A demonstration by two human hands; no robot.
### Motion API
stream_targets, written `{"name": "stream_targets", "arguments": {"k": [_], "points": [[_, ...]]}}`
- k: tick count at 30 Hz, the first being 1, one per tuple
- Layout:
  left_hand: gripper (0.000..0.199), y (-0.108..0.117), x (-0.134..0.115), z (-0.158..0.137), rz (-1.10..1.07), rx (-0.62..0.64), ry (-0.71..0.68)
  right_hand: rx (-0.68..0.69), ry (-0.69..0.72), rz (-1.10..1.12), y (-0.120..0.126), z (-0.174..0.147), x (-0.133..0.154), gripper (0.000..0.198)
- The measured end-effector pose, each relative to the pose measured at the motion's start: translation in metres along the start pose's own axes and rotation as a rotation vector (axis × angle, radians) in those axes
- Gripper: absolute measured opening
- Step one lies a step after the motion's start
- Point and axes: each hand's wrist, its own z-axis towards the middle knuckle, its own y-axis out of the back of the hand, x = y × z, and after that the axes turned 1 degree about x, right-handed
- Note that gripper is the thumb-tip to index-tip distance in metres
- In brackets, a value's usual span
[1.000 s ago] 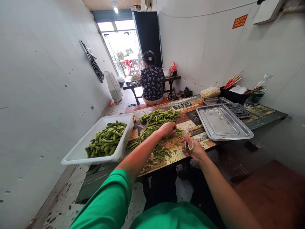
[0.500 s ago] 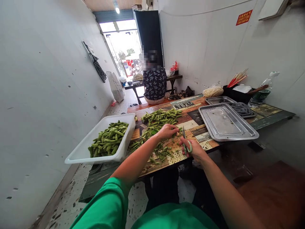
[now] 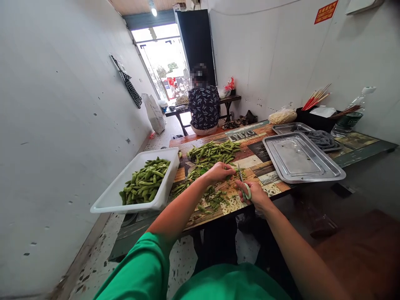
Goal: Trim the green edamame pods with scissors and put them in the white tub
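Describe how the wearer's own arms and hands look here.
The left arm wears a bright green sleeve, plain where visible, ending around the elbow; it matches the green top. No sleeve shows on the right forearm. The left hand and right hand are ungloved.

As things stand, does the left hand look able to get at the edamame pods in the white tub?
Probably yes: the white tub is open-topped, nothing covers the edamame pods inside, and only low, loose greens lie between it and the left hand.
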Motion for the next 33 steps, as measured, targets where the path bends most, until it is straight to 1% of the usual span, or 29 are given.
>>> {"name": "stream_targets", "arguments": {"k": [3, 6, 9, 12, 15, 19, 22, 26, 28, 31, 33], "points": [[0.039, 0.0, 0.002, 0.002, -0.13, 0.052, 0.041, -0.025, 0.039, -0.012, -0.001, -0.001, -0.002, 0.035], [0.039, 0.001, 0.001, 0.005, -0.301, 0.043, 0.071, -0.063, 0.049, -0.005, -0.002, -0.002, -0.004, 0.035], [0.038, 0.003, -0.001, 0.008, -0.504, -0.032, 0.042, -0.057, 0.045, 0.037, -0.002, -0.001, -0.004, 0.032], [0.039, 0.001, -0.002, 0.012, -0.619, -0.168, -0.005, -0.015, 0.008, 0.057, -0.001, -0.002, -0.002, 0.031], [0.041, -0.003, 0.002, 0.016, -0.609, -0.306, -0.045, 0.021, -0.016, 0.042, -0.001, -0.003, 0.0, 0.032], [0.04, -0.011, 0.008, 0.02, -0.569, -0.394, -0.077, 0.023, 0.004, 0.042, -0.001, -0.006, 0.002, 0.031], [0.038, -0.016, 0.009, 0.019, -0.565, -0.412, -0.07, 0.013, 0.001, 0.041, -0.002, -0.007, 0.005, 0.028], [0.036, -0.021, 0.008, 0.015, -0.586, -0.379, -0.045, -0.031, 0.013, 0.045, -0.005, -0.009, 0.008, 0.027], [0.036, -0.023, 0.009, 0.014, -0.608, -0.384, -0.031, -0.037, 0.038, 0.021, -0.005, -0.009, 0.007, 0.029], [0.037, -0.026, 0.01, 0.011, -0.598, -0.419, 0.001, -0.033, 0.072, -0.031, -0.005, -0.009, 0.003, 0.032], [0.034, -0.024, 0.008, 0.007, -0.512, -0.468, 0.002, -0.069, 0.08, -0.028, -0.004, -0.007, -0.001, 0.034]]}}
